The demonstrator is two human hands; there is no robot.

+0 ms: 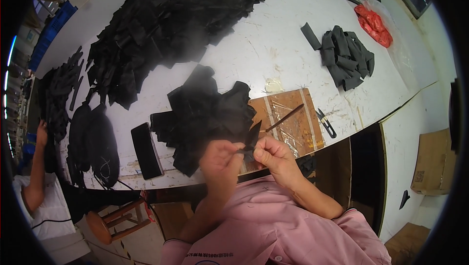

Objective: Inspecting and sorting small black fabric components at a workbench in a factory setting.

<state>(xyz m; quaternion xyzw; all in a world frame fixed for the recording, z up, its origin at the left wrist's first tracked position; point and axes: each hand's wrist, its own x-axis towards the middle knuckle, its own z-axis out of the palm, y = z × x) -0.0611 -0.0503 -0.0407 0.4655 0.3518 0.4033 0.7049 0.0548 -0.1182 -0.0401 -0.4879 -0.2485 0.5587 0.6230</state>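
Close in front of my chest, at the table's near edge, both hands meet over a small black fabric strip (254, 136). My left hand (220, 160) pinches one side of it between thumb and forefinger. On the other side, the thumb and bent fingers of my right hand (276, 157) grip it too, and the fingertips nearly touch. One pointed end of the strip sticks up between them. Just beyond lies a loose heap of black fabric pieces (205, 108). Partly behind my right hand is a brown board (293, 130) with clear tape, and a thin dark stick (286, 117) rests across it.
Thread snips (326, 123) lie right of the board. A black phone (146, 150) and black pouch (100, 145) are at left. A large black fabric pile (166, 25) covers the far left; dark grey strips (347, 57) and a red bundle (372, 24) sit right. A co-worker's arm (36, 162) shows far left.
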